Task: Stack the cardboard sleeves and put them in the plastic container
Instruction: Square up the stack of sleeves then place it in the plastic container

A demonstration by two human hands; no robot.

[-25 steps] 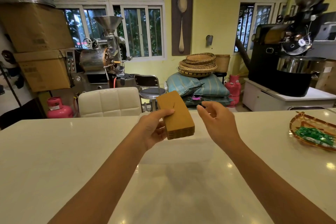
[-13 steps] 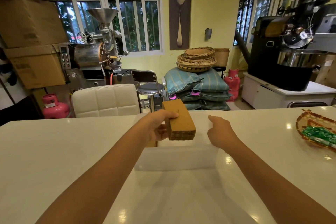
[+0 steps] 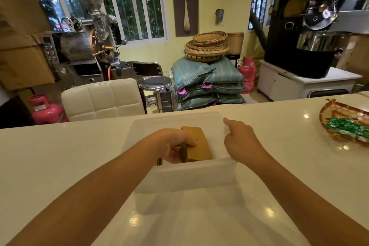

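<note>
Head view: left hand (image 3: pixel 173 147) gripping cardboard sleeves (image 3: pixel 198 145), seemingly unprinted, inside plastic container (image 3: pixel 191 175).

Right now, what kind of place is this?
Likely a coffee roastery or cafe back room: a drum roaster with hopper, a larger black roaster, and stacked sacks beyond the white counter.

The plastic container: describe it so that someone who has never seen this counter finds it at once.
On the white counter, straight ahead between the person's two forearms, sits the plastic container. It is a translucent white rectangular tub; the left hand holds a stack of cardboard sleeves inside it. The only other vessel on the counter, the woven basket at far right, is brown and holds green packets.
</note>
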